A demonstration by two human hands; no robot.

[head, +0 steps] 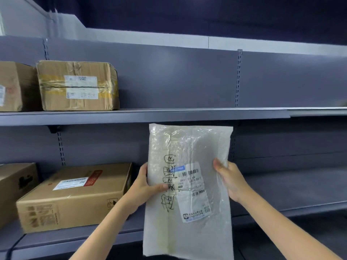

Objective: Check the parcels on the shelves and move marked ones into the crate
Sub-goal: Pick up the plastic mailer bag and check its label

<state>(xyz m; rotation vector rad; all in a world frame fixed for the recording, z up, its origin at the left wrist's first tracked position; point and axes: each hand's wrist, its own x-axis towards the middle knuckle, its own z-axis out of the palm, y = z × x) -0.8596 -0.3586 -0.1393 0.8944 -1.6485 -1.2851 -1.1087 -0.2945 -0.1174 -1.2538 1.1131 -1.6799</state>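
A flat white plastic mailer bag (189,147) is held upright in front of the shelves, between both hands. It carries a white shipping label with barcodes and black handwritten marker characters running down its left half. My left hand (145,186) grips its left edge, thumb across the writing. My right hand (230,177) grips its right edge. No crate is in view.
Two cardboard boxes (78,85) stand on the upper grey shelf (187,114) at the left. Two more cardboard boxes (75,196) sit on the lower shelf (300,186) at the left. The shelf surfaces to the right of the bag show no parcels.
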